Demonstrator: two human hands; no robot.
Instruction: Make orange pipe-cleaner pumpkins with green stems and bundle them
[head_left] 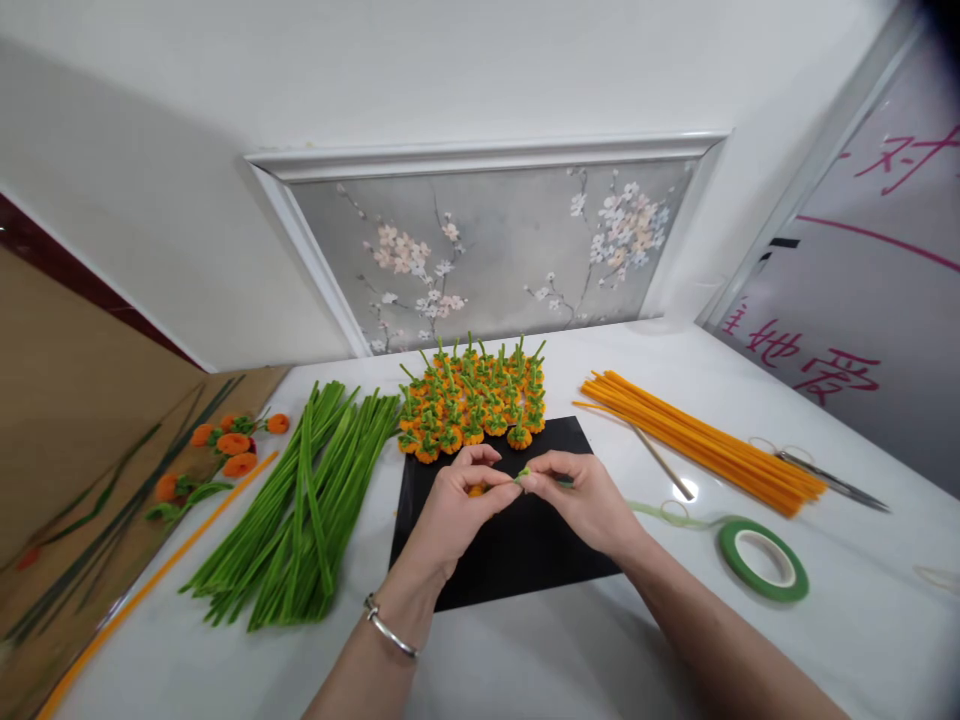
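Observation:
Above a black mat (517, 550), my left hand (465, 500) is closed around a small orange pipe-cleaner flower (476, 491), mostly hidden by the fingers. My right hand (574, 490) pinches light green floral tape (523, 474) at the flower's green top, fingertips almost meeting those of the left. The tape trails out behind the right hand to a green tape roll (763, 560) lying on the table. Just beyond my hands stand several finished orange flowers (472, 400) with green stems pointing up.
Green pipe cleaners (300, 520) lie heaped at left, orange pipe cleaners (697, 435) at right. Near the latter are scissors (832, 480) and a thin stick (664, 462). A picture of orange flowers (240, 465) borders the table's left side. A wall (480, 80) rises behind.

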